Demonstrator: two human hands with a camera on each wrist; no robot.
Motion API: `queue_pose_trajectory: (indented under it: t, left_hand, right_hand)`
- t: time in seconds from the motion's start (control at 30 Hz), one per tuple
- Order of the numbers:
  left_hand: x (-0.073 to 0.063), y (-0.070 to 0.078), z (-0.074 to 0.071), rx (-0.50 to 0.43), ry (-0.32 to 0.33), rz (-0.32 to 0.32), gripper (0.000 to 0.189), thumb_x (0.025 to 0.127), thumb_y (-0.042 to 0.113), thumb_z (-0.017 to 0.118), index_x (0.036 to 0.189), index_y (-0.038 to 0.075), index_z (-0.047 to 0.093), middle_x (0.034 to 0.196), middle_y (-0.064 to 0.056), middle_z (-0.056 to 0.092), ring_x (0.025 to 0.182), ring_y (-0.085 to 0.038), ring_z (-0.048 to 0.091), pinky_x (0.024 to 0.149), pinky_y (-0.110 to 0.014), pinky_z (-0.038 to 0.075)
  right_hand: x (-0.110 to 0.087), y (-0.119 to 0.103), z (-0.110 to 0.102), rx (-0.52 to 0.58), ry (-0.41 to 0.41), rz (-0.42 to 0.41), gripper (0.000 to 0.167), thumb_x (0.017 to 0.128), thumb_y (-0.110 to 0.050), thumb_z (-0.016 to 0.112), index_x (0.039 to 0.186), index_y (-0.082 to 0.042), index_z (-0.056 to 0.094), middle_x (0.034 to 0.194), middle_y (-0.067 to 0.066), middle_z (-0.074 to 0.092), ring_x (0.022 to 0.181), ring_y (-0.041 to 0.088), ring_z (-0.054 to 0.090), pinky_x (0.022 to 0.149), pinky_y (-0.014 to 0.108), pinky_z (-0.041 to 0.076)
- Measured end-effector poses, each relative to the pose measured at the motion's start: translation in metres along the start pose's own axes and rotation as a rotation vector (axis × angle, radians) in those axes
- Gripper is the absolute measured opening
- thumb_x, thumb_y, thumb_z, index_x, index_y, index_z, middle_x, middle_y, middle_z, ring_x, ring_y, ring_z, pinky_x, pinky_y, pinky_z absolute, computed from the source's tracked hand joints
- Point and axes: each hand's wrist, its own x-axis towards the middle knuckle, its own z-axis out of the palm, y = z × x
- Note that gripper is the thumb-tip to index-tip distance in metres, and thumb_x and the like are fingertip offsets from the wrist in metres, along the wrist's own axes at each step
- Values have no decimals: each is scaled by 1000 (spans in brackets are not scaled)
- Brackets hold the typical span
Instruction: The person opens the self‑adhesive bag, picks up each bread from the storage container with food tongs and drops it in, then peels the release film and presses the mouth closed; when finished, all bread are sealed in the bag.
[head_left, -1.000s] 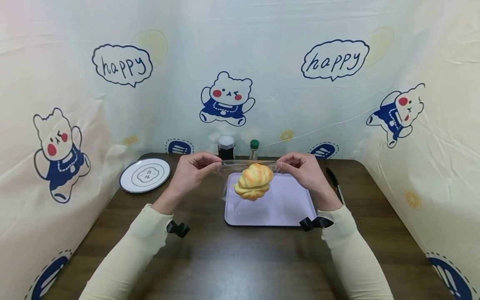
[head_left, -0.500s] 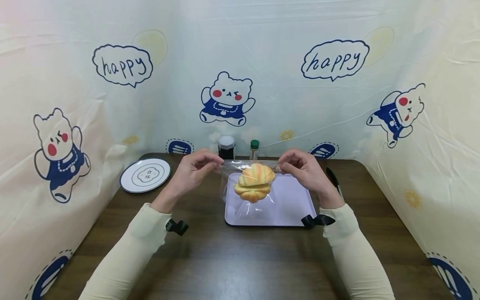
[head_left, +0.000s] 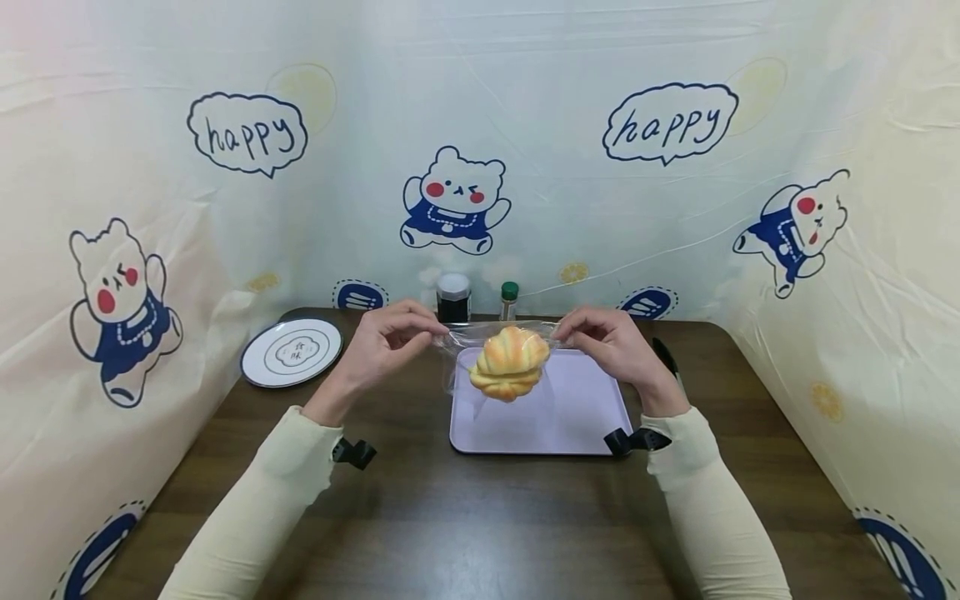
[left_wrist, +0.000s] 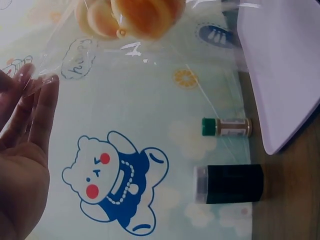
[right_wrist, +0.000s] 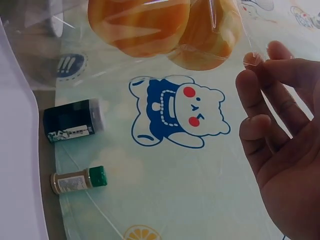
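Between my two hands hangs a clear plastic bag (left_wrist: 130,55), stretched along its top edge. Two golden, scalloped bread pieces (head_left: 510,362) sit in it one above the other, with a yellowish layer showing between them in the head view. My left hand (head_left: 386,350) pinches one upper corner of the bag between thumb and fingertips. At the opposite corner, my right hand (head_left: 609,346) pinches the film the same way. In the right wrist view, the bread (right_wrist: 140,25) shows through the film beside the right hand (right_wrist: 287,130). The bag overlaps the lilac tray (head_left: 588,417) in the head view.
A white plate (head_left: 255,358) with a dark rim lies at the table's left. Behind the bag stand a dark jar (head_left: 453,307) with a pale lid and a small green-capped bottle (head_left: 509,300). A black-handled utensil (head_left: 664,354) lies beyond my right wrist. Printed cloth surrounds the table.
Both hands stay nearly still, gripping the bag's corners. The bread tilted flatter half a second ago and has swung back, and the bag's lower film has shifted.
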Motion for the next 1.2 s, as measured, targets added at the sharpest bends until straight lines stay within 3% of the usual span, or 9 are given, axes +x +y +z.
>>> queue_pose_trajectory:
  t: [0.17,0.43,0.63,0.8,1.03,1.2]
  left_hand:
    - [2,1,2,34,28,-45,12,89,21,76,100,18,79,103,4,67,97,-14,62,76,-22,59]
    - [1,0,0,15,10,-58,18,90,12,73,106,19,78,106,5,65,104,-14,62,85,-23,59]
    - [1,1,0,4,-7,-48,20,89,9,74,108,14,77,108,-1,65,105,-14,61,86,-23,58]
    - [1,1,-2,-7,-16,-93,19,91,12,73,109,15,77,109,-1,65,105,-14,61,87,-23,58]
    - [2,2,-1,-14,-95,-133,17,93,12,70,110,13,73,116,-2,62,98,-20,62,80,-25,56]
    - [4,5,4,-26,-196,-157,32,93,12,66,124,20,66,117,-5,62,93,-24,61,78,-28,54]
  right_hand:
    - [0,-1,0,1,12,41,14,95,-2,62,98,-5,76,101,13,73,85,10,66,74,25,58]
    - [0,-2,1,55,37,115,12,91,-13,73,97,-4,77,95,-2,74,82,18,68,72,30,59]
    - [1,-1,3,5,68,120,9,87,-12,77,95,-9,77,93,7,74,80,15,68,70,28,58]
    - [1,-2,2,-22,65,100,10,87,-8,76,97,-9,77,93,8,74,83,11,67,72,25,57]
    - [1,-7,4,-13,88,52,10,87,-4,75,97,-5,76,94,7,75,85,10,68,73,24,57]
    - [3,-10,8,6,107,-1,12,85,0,75,97,-3,75,93,3,74,83,9,68,73,23,57]
